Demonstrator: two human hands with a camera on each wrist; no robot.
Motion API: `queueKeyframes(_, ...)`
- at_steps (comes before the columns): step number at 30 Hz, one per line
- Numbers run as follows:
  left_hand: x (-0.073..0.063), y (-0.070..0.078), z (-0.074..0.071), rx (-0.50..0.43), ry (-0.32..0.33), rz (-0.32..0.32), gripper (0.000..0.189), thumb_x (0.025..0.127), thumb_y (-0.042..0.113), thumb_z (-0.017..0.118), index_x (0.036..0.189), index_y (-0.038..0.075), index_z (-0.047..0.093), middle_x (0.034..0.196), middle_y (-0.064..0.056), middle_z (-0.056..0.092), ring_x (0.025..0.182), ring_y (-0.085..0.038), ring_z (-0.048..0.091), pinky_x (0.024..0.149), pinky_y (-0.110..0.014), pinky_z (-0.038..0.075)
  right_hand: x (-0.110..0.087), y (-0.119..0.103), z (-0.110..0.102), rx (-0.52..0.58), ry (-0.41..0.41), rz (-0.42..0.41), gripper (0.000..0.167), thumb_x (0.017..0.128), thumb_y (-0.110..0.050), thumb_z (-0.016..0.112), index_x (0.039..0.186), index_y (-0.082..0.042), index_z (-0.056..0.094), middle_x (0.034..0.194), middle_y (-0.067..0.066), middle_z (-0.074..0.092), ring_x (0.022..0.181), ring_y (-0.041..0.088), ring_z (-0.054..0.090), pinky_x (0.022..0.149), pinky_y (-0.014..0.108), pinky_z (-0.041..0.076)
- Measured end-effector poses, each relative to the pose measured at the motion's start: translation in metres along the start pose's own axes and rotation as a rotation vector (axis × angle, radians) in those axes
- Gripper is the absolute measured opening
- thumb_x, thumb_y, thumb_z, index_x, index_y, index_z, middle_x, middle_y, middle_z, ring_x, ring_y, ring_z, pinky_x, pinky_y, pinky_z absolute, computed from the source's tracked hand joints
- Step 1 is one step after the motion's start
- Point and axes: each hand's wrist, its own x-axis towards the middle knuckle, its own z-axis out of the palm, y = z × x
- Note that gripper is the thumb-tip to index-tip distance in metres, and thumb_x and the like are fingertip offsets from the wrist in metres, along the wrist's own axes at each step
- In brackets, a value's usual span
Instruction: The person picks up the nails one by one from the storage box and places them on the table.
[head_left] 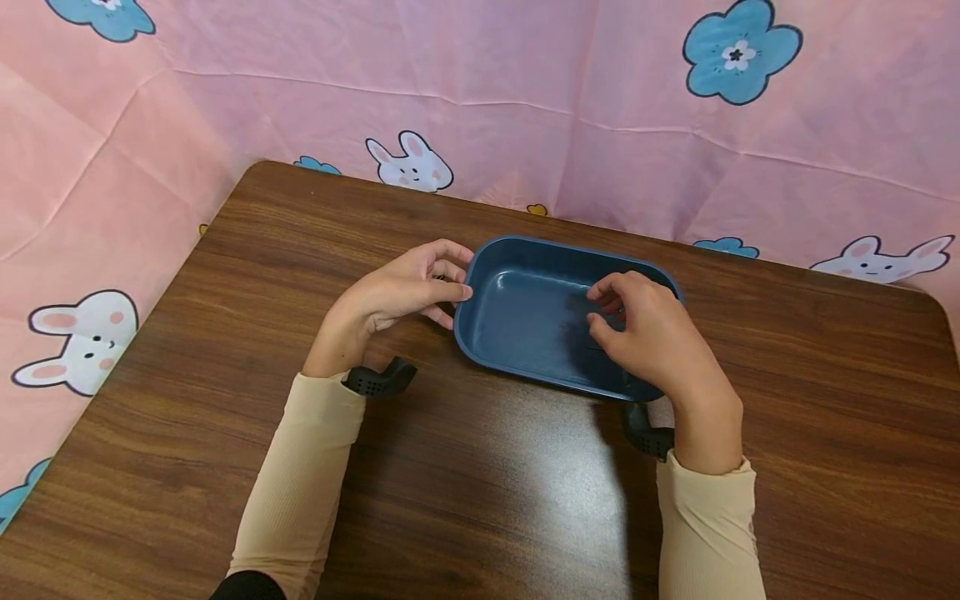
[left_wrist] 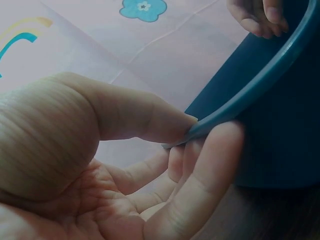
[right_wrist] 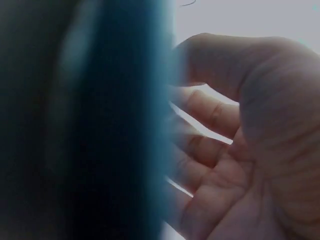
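A dark blue rectangular tub (head_left: 525, 325) with rounded corners lies on the wooden table, and nothing shows inside it apart from shadow. At its left end, my left hand (head_left: 412, 287) pinches the rim, thumb on the upper side and fingers beneath and outside, as the left wrist view shows with the rim (left_wrist: 240, 102) between them. Over the tub's right part hovers my right hand (head_left: 645, 333), fingers loosely bent and thumb apart, with nothing seen between them. In the right wrist view, the blurred tub wall (right_wrist: 120, 120) hides the fingertips of that hand.
The brown wooden table (head_left: 480, 500) reaches back to a pink cloth (head_left: 510, 108) printed with rabbits and blue flowers. Black wrist mounts (head_left: 381, 377) stick out beside both wrists, the right one close to the tub's front edge.
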Motion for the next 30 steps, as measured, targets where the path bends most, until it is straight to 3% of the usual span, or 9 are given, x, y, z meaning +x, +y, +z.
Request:
queueKeyframes(10, -0.001, -0.001, -0.001, -0.003, 0.004, -0.003, 0.053, 0.101, 0.006, 0.064, 0.149, 0.004, 0.042, 0.117, -0.013, 0.056, 0.098, -0.023, 0.065, 0.072, -0.036, 0.067, 0.005, 0.003, 0.006, -0.051, -0.038, 0.008, 0.027, 0.098, -0.005, 0.067, 0.125, 0.0, 0.068, 0.127, 0.02, 0.065, 0.12, 0.039, 0.067, 0.101, 0.058, 0.055)
queueKeyframes(22, 0.0, -0.001, -0.001, 0.005, -0.019, 0.0, 0.056, 0.102, 0.007, 0.064, 0.151, 0.004, 0.039, 0.122, -0.015, 0.056, 0.099, -0.024, 0.067, 0.075, -0.037, 0.067, 0.006, 0.006, 0.011, -0.113, -0.115, 0.07, 0.029, 0.098, -0.01, 0.067, 0.126, -0.002, 0.07, 0.125, 0.02, 0.068, 0.12, 0.038, 0.065, 0.102, 0.059, 0.053)
queueKeyframes(30, -0.001, 0.0, -0.002, 0.005, -0.019, 0.001, 0.056, 0.102, 0.007, 0.064, 0.151, 0.005, 0.039, 0.121, -0.015, 0.055, 0.1, -0.025, 0.066, 0.075, -0.038, 0.067, 0.005, 0.006, 0.014, -0.145, -0.124, 0.073, 0.03, 0.096, -0.009, 0.069, 0.125, -0.001, 0.072, 0.126, 0.021, 0.069, 0.117, 0.037, 0.065, 0.099, 0.058, 0.054)
